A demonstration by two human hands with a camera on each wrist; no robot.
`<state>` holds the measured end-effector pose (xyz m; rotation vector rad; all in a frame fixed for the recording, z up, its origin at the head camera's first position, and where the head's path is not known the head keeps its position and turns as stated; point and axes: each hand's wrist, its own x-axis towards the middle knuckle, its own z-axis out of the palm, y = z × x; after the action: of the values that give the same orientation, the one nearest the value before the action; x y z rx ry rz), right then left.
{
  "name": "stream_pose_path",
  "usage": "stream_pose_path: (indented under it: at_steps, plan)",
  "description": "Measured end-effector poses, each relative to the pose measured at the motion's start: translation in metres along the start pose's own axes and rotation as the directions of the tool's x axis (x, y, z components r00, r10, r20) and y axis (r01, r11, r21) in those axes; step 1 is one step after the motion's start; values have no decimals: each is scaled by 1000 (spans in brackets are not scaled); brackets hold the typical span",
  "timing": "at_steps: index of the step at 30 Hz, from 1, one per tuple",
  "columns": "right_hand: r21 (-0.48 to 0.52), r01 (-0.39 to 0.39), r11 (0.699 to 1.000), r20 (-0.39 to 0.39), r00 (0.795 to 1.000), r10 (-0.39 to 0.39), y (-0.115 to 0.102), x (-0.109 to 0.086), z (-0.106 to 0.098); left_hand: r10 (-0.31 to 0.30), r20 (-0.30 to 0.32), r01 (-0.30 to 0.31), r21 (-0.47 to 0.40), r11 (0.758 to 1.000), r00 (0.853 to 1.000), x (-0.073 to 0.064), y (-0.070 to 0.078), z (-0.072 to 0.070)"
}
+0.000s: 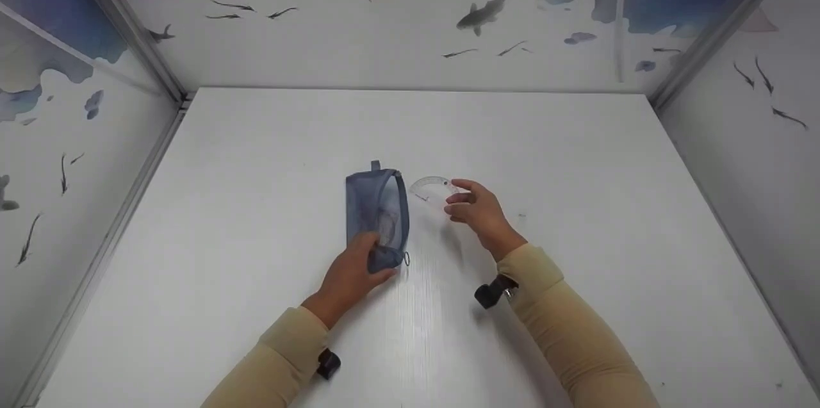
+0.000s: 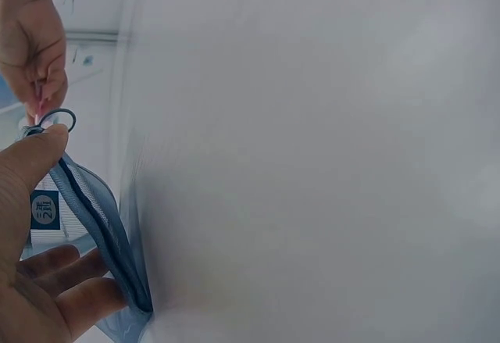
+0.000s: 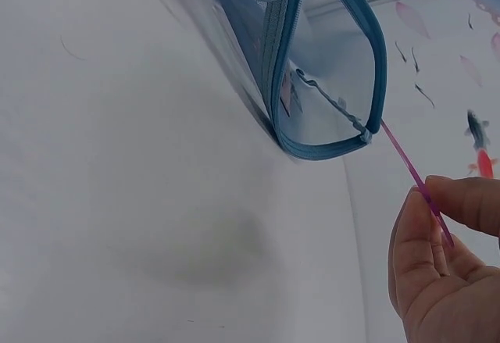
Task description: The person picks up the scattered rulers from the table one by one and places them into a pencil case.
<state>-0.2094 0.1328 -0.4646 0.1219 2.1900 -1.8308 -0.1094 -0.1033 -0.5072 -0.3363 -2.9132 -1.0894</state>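
A blue mesh zip pouch [image 1: 362, 203] stands on the white table with its zipped mouth gaping toward the right. My left hand [image 1: 352, 270] grips its near end, thumb beside the zip's ring [image 2: 58, 116] and the other fingers against the mesh. Inside the pouch some contents show only faintly through the mesh. My right hand [image 1: 480, 212] pinches a clear protractor [image 1: 428, 186] between thumb and fingers, just right of the pouch's mouth. Seen edge-on in the right wrist view, the protractor [image 3: 410, 167] looks like a thin pink line beside the pouch's zipped rim [image 3: 375, 69].
The white table [image 1: 256, 139] is enclosed by walls printed with fish, the back wall [image 1: 410, 43] standing along its far edge. A small clear piece [image 1: 521, 215] lies to the right of my right hand.
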Motion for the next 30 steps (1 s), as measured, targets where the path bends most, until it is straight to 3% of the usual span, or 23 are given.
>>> stream_pose_path:
  at_steps: [11,30]
  plan:
    - [-28,-25,999,17,1000,26,-4,1,12,5,2,-5,-5,1000,1000,1,0,-1]
    - [-56,3,998,145,989,5,-14,9,32,-6,-10,5,-28,1000,1000,3,0,0]
